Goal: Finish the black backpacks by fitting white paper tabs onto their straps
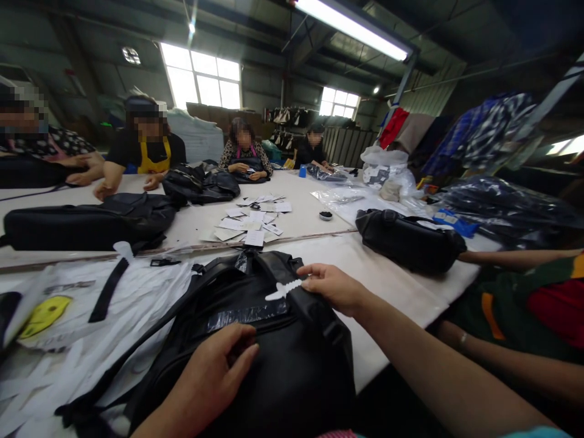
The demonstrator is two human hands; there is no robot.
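Note:
A black backpack [255, 340] lies on the white table [401, 286] right in front of me. My left hand [214, 371] rests on its front panel, fingers curled and pressing on the fabric just below a strip of clear tape [246, 315]. My right hand [333, 286] pinches the end of a thin white plastic strip [283, 291] that lies across the top of the backpack. Black straps trail off the bag to the left.
White plastic bags [91, 304] and a black strap [107, 291] lie at left. Paper tags [253, 222] are scattered mid-table. Other black bags [408, 240] [91, 225] sit around. Several people work at the far side; a person's arms reach in from the right.

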